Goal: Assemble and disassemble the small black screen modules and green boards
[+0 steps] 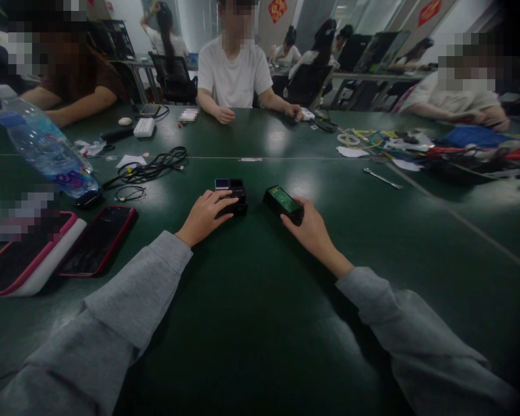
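Observation:
My left hand (207,215) reaches to a small black device (239,199) on the dark green table. Its fingers lie over the device's left and top, with the thumb along the near side. A small pale-framed square (222,184) shows at the back left of that device. My right hand (309,226) grips the near right end of a black box-shaped device (281,200) between thumb and fingers. That box has a bright green upper face with fine light markings, too small to read. It sits at a slant, apart from the left device. My palms hide parts of both devices.
At left are a red-edged phone (101,240), a pink-and-white-edged device (30,254), a tilted water bottle (47,147) and black cables (156,164). At right lie a wrench (383,178) and a cable heap (455,150). People sit across the table (260,323).

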Demonstrator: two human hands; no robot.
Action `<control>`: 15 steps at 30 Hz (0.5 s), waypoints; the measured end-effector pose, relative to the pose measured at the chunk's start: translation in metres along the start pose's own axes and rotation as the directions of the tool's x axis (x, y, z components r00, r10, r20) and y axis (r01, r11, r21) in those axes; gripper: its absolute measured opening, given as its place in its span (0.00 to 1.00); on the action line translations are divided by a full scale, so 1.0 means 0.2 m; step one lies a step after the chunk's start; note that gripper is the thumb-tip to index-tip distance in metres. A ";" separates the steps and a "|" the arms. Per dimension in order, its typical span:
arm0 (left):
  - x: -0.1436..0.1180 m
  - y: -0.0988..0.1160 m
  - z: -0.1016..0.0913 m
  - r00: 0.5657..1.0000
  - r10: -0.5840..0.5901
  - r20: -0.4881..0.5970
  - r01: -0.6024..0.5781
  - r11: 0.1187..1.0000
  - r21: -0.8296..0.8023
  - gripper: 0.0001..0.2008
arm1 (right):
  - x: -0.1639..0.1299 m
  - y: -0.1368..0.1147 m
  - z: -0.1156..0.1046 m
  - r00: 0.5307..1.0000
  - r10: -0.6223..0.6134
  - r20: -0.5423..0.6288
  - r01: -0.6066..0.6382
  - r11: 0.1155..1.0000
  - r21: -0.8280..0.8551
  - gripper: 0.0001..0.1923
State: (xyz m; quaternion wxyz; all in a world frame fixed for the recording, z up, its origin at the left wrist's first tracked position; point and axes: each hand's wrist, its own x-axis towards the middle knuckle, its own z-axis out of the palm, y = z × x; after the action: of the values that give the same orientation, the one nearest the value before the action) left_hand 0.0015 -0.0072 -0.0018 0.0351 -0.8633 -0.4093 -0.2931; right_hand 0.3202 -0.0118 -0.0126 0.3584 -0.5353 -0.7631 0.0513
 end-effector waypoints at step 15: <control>0.00 -0.01 0.00 1.000 -0.007 -0.010 0.007 1.000 -0.028 0.21 | 0.08 0.01 0.03 0.992 -0.116 0.041 0.123 0.949 -0.289 0.25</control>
State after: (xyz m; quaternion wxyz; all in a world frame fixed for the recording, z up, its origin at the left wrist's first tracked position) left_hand 0.0004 -0.0063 -0.0028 0.0241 -0.8609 -0.4078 -0.3034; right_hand 0.3152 0.0043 -0.0113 0.2691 -0.5344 -0.7975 -0.0768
